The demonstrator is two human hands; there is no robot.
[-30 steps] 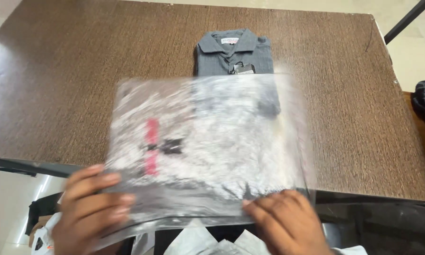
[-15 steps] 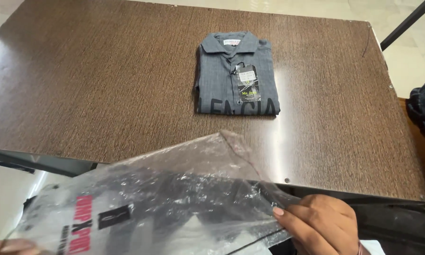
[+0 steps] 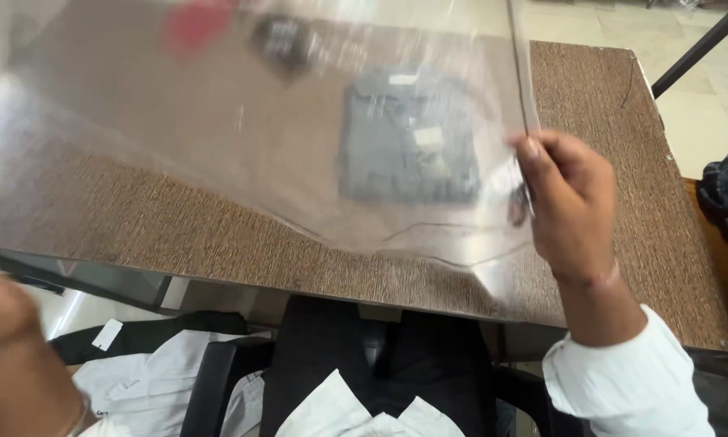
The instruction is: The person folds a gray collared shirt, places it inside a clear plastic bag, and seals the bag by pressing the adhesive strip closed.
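Brown worktop [image 3: 607, 146]: folded grey shirt [image 3: 408, 137] mid-far edge; right hand [image 3: 570, 206] pinches clear bag [image 3: 258, 121] edge, spreading it taut; left hand [image 3: 8, 316] grip unclear.

There is a single view, from a camera worn on the person's head; it looks steeply down and forward over the near edge of the brown counter [image 3: 607, 243], which runs away toward the top of the frame; the person's lap and chair fill the bottom edge, so the lens sits above and just behind that edge; a clear plastic bag [image 3: 242, 137] hangs close before the lens and blurs much of the upper left; the right hand [image 3: 570, 206] is near and large; the left hand [image 3: 4, 316] is cut by the frame's left side; pale floor shows top right.
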